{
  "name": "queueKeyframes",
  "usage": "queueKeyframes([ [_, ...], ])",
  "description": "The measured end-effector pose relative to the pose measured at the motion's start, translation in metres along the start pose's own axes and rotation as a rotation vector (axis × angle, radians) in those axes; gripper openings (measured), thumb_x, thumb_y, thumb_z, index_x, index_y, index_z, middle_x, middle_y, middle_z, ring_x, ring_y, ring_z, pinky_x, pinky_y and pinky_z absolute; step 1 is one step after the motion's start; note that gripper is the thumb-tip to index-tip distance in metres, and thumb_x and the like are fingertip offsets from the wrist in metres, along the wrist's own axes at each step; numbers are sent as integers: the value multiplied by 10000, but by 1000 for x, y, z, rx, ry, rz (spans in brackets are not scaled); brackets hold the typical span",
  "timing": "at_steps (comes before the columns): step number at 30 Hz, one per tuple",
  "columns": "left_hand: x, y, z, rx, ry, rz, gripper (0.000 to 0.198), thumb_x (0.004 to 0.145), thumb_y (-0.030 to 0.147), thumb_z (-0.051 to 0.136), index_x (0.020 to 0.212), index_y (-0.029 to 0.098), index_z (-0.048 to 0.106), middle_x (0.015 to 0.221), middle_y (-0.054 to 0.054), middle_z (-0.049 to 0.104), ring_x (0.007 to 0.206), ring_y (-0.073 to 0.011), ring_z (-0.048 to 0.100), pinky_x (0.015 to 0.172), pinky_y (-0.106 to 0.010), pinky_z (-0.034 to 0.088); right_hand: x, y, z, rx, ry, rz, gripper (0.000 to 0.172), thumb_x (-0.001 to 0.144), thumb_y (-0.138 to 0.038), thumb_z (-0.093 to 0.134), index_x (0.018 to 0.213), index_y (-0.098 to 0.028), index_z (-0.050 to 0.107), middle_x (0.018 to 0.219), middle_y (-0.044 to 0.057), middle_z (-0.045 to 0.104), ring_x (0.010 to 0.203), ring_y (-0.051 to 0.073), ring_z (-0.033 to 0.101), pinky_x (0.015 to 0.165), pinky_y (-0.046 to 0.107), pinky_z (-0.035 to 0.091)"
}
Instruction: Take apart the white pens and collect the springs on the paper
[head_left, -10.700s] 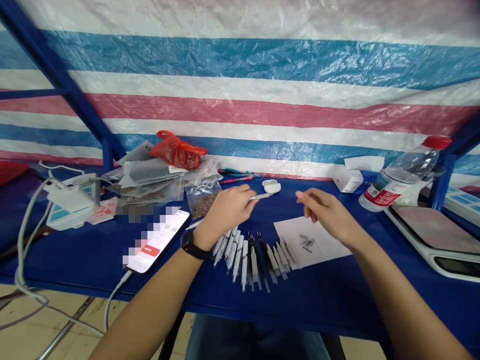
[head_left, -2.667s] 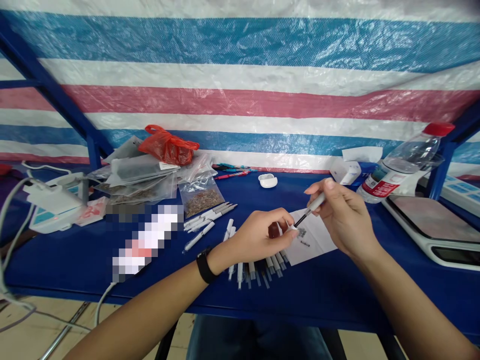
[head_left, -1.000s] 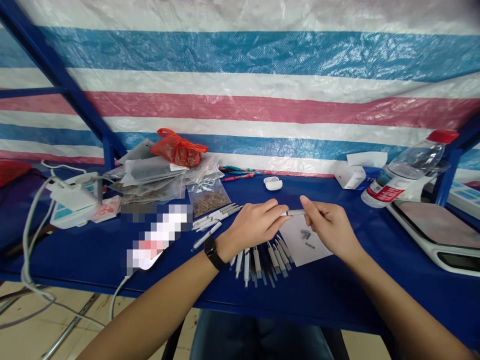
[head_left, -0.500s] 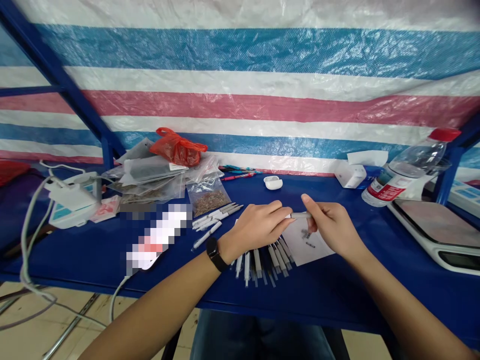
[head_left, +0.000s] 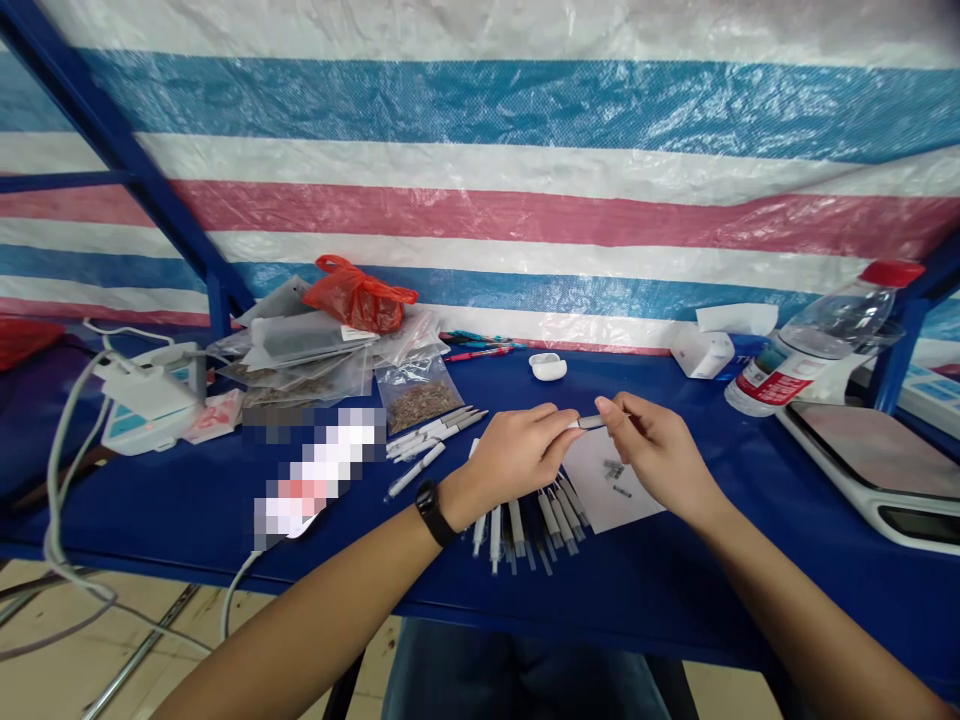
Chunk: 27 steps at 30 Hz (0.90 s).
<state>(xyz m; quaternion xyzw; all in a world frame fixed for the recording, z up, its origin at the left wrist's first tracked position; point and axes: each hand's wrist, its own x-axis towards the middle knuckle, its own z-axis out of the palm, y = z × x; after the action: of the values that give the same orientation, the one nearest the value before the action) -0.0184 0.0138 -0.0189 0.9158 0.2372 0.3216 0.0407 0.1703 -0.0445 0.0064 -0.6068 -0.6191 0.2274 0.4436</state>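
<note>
My left hand (head_left: 517, 452) and my right hand (head_left: 656, 460) meet above the blue table, both pinching a slim grey-white pen (head_left: 592, 422) between their fingertips. Just below my right hand lies a white paper sheet (head_left: 611, 495) holding small dark parts (head_left: 613, 470). Under my left hand spreads a fan of white pens (head_left: 525, 530), its upper part hidden by that hand. Several loose white pens (head_left: 435, 430) lie to the left of my left hand.
A pixelated phone (head_left: 315, 470) lies left of the pens, near a bag of brown material (head_left: 412, 407). Further back are a red plastic bag (head_left: 360, 297), a white earbud case (head_left: 547, 367), a tissue box (head_left: 701, 353), a water bottle (head_left: 817, 345) and a scale (head_left: 870, 470).
My hands have drawn slightly closer together around the pen, and less of its barrel shows between them. The view has shifted very little.
</note>
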Motion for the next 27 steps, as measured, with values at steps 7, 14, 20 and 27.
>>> queueKeyframes([
  [7,1,12,1,442,37,88,281,1069,177,389,1122,133,662,702,-9,603,597,-165,593,456,-296,309,5,0,5,285,-30,238,733,657,-880,681,512,-230,373,487,-65,291,455,87,278,448,262,286],
  [14,-26,4,-52,530,-308,-358,230,1048,239,491,1038,179,713,954,-62,697,820,-213,696,592,-295,458,10,4,-11,147,16,198,670,720,-877,606,667,-210,636,634,16,555,594,162,535,612,308,449],
  [20,-53,-24,-71,596,-363,-518,256,1009,185,494,1008,160,748,1004,-110,713,924,-279,696,743,-362,511,9,6,-13,-24,34,159,565,792,-774,567,679,-223,623,620,15,548,608,183,554,607,306,436],
  [27,-91,79,-82,-689,-935,-328,509,953,572,351,1291,431,704,1126,-96,701,1072,-285,657,705,-423,543,10,9,-12,-101,53,131,508,817,-706,547,680,-223,630,592,16,549,573,182,538,575,303,418],
])
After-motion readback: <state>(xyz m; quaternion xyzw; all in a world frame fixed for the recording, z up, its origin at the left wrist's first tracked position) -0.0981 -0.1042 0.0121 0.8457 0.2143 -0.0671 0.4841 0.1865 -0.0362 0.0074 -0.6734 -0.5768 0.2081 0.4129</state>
